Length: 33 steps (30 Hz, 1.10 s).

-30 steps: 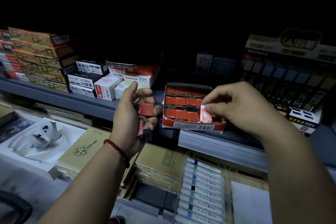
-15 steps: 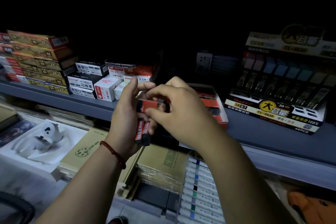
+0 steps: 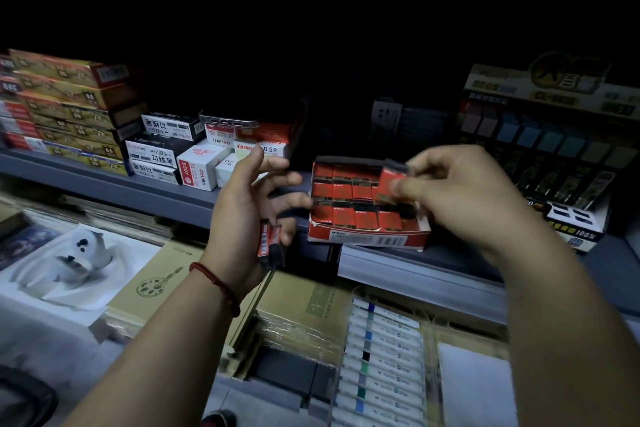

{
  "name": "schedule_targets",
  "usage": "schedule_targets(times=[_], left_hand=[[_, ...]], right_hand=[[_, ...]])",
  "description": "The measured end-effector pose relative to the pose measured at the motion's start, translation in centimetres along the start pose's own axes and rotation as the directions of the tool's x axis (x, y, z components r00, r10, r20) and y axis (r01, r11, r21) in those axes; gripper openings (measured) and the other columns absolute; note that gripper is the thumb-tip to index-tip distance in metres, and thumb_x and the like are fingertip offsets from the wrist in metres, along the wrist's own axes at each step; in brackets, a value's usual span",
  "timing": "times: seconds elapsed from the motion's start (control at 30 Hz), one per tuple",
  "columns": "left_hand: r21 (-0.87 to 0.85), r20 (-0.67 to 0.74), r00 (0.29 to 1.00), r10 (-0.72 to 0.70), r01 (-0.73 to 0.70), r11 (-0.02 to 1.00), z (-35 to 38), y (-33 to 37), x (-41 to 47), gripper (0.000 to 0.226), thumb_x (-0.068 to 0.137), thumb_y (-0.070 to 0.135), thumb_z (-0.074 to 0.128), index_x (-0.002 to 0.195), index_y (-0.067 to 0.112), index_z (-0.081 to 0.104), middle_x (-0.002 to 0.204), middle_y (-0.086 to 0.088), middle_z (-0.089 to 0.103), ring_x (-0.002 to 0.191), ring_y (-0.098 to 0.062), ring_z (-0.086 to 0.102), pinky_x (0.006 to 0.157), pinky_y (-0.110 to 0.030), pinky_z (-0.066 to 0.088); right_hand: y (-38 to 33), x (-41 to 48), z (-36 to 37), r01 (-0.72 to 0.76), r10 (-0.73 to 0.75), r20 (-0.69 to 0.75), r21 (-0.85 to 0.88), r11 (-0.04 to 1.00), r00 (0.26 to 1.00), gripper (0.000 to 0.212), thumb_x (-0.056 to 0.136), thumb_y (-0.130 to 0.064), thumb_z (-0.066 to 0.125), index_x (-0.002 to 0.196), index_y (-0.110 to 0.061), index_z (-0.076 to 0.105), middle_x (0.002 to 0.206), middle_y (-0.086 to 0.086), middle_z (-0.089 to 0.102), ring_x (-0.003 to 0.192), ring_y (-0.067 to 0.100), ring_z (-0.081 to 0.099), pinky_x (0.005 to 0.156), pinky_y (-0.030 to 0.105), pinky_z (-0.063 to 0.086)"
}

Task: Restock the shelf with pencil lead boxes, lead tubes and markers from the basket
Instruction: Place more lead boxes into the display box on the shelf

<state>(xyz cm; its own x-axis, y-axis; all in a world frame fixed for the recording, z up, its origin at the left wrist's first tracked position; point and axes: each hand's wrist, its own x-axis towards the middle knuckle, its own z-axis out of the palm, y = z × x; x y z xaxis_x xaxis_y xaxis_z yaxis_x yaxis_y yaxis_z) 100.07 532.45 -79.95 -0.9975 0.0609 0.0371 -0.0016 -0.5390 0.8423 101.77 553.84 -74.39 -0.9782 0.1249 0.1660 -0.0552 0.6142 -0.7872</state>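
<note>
Lead tubes are packed into the red box at the shelf's front edge; one tube is pinched in the right hand's grip above it; two spare tubes, unplaced, are held by the left hand.

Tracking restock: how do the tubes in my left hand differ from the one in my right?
The right tube, pinched by the right hand, is single, raised over the red box. The left tubes, gripped by the left hand, are two, hanging lower beside it. All red-and-black.
</note>
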Motion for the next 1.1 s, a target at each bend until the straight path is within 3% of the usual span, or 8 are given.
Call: schedule_targets(times=[0.13,0.27,0.43,0.57,0.73,0.83,0.93,1.1], left_hand=[[-0.027,-0.017,1.0,-0.01,0.009,1.0,-0.1,-0.3,0.5,0.027,0.101,0.043,0.047,0.097,0.017,0.052,0.079,-0.003,0.058,0.056,-0.015,0.053,0.032,-0.018,0.032],[-0.036,-0.025,1.0,-0.015,0.014,0.999,-0.2,-0.5,0.8,0.023,0.101,0.04,0.049,0.094,0.018,0.053,0.075,-0.001,0.057,0.054,-0.013,0.05,0.033,-0.017,0.032],[-0.034,-0.014,1.0,-0.014,0.014,0.999,-0.2,-0.7,0.8,0.022,0.101,0.038,0.05,0.093,0.018,0.054,0.073,0.0,0.057,0.052,-0.012,0.049,0.032,-0.017,0.032],[-0.033,-0.008,1.0,-0.019,0.019,0.999,-0.2,-0.8,0.8,0.021,0.1,0.037,0.051,0.094,0.017,0.054,0.074,-0.001,0.057,0.051,-0.012,0.048,0.032,-0.017,0.032],[-0.036,-0.002,1.0,-0.026,0.026,0.999,-0.1,-0.7,0.8,0.02,0.1,0.036,0.05,0.093,0.018,0.055,0.073,0.0,0.056,0.05,-0.011,0.047,0.031,-0.017,0.032],[-0.039,-0.009,0.999,-0.033,0.033,0.999,-0.1,-0.7,0.8,0.02,0.1,0.036,0.05,0.093,0.018,0.054,0.073,0.0,0.056,0.051,-0.011,0.046,0.031,-0.016,0.032],[-0.043,-0.016,0.999,-0.03,0.029,0.999,-0.1,-0.5,0.7,0.019,0.101,0.036,0.05,0.092,0.018,0.054,0.073,0.0,0.056,0.05,-0.011,0.046,0.031,-0.016,0.031],[-0.049,-0.023,0.999,-0.027,0.026,0.998,-0.2,-0.5,0.8,0.019,0.1,0.035,0.05,0.091,0.019,0.054,0.072,0.0,0.056,0.048,-0.01,0.045,0.031,-0.016,0.031]], right_hand=[[1.0,-0.3,-1.7,-0.11,0.144,0.109,-0.27,0.957,0.984,0.028,0.083,-0.028,0.076,0.076,-0.002,0.068,0.07,0.006,0.063,0.066,0.019,0.054,0.063,0.032,0.041],[0.5,-0.6,-2.1,-0.111,0.167,0.156,-0.315,0.943,0.974,0.034,0.086,-0.029,0.071,0.07,-0.002,0.058,0.064,0.005,0.05,0.061,0.017,0.045,0.058,0.031,0.035],[0.3,-0.2,-1.5,-0.038,0.119,0.179,-0.402,0.915,0.977,0.037,0.098,-0.028,0.05,0.074,-0.004,0.064,0.068,0.008,0.061,0.064,0.02,0.054,0.059,0.032,0.04],[0.2,-0.1,-1.2,0.026,0.04,0.152,-0.408,0.913,0.988,0.035,0.099,-0.026,0.048,0.077,-0.007,0.066,0.075,0.007,0.066,0.07,0.018,0.059,0.059,0.029,0.041],[0.3,0.1,-1.4,0.056,0.013,0.16,-0.42,0.906,0.987,0.04,0.098,-0.029,0.044,0.063,-0.013,0.052,0.066,0.004,0.055,0.064,0.02,0.051,0.058,0.032,0.037],[0.6,0.0,-1.2,0.072,0.009,0.235,-0.332,0.941,0.972,0.03,0.099,-0.026,0.046,0.076,-0.018,0.064,0.066,-0.004,0.061,0.064,0.011,0.056,0.055,0.029,0.04],[1.2,0.2,-1.6,0.06,-0.015,0.206,-0.213,0.975,0.978,0.02,0.1,-0.022,0.052,0.091,-0.024,0.07,0.053,-0.014,0.061,0.049,-0.003,0.053,0.05,0.019,0.035],[1.7,0.4,-2.1,0.073,-0.029,0.197,-0.224,0.972,0.98,0.017,0.092,-0.008,0.067,0.09,-0.025,0.07,0.086,0.003,0.069,0.072,0.012,0.061,0.066,0.026,0.047]])
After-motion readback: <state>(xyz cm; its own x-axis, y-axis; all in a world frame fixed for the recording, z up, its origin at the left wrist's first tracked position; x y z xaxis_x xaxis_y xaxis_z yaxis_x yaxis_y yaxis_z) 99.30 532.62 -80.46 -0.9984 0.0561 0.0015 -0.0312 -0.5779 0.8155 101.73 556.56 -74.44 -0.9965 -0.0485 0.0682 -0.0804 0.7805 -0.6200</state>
